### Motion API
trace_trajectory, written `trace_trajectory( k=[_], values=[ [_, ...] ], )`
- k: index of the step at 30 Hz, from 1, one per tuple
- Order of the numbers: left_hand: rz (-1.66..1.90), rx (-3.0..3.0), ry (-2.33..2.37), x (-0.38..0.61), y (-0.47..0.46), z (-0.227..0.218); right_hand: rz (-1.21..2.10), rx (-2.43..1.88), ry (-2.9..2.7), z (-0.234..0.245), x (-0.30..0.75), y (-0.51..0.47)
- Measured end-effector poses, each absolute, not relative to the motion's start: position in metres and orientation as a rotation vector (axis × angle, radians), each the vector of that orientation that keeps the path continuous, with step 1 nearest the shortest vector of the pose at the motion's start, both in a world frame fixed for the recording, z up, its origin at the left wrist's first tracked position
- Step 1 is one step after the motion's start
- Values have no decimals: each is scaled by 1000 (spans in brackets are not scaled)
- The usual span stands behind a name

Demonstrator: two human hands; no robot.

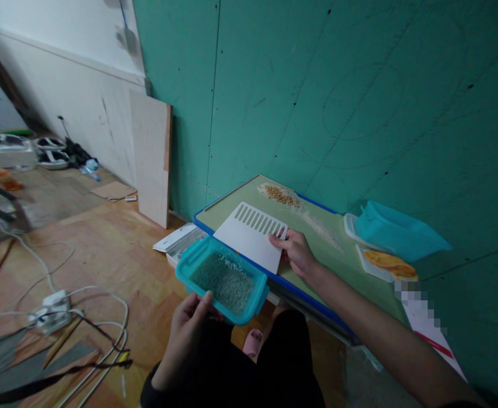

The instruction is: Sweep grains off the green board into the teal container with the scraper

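Observation:
My left hand [193, 317] grips the near rim of a teal plastic tub [255, 303], thumb over the edge. Small pale grains [226, 283] lie in the tub, which is held just off the table's front edge. With my right hand [295, 252] I pinch a white flat scraper [249, 232] by its slotted end. The scraper's plain edge reaches the blue table rim beside the tub. Behind it on the green tabletop [317, 212] are a heap of tan beans [281, 195] and a streak of whitish grains [321, 226].
Toward the table's right end stand another teal container [397, 229] on a white lid and a white tray [374, 266] with a yellow-orange item. A green wall [317, 85] rises behind. A white box [178, 241] sits beyond the tub; cables and a power strip [53, 311] lie on the floor.

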State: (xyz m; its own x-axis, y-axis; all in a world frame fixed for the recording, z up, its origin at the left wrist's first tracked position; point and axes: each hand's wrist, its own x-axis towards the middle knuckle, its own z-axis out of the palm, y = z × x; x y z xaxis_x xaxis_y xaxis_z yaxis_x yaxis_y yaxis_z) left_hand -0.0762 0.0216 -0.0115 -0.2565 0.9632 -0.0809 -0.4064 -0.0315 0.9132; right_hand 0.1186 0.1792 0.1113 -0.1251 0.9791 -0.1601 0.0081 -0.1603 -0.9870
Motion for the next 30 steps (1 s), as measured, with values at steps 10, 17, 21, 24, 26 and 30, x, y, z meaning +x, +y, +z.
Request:
trace_trajectory(
  k=[10,17,21,24,26,30],
  values=[
    [1541,732,1076,-76,21,-10,1365,-1219,-1253,106,120,186],
    [1541,721,1095,-75,20,-4,1377,-1214,-1251,111,117,186],
    [1543,725,1101,-77,21,-9,1433,-1188,-1300,110,117,179],
    [1540,723,1129,-78,22,-8,1421,-1215,-1303,117,131,165],
    [1523,716,1154,-78,22,-5,1317,-1244,-1320,124,152,151],
    [1499,668,1190,-78,20,-4,751,-1386,-1383,128,224,113]
  ],
)
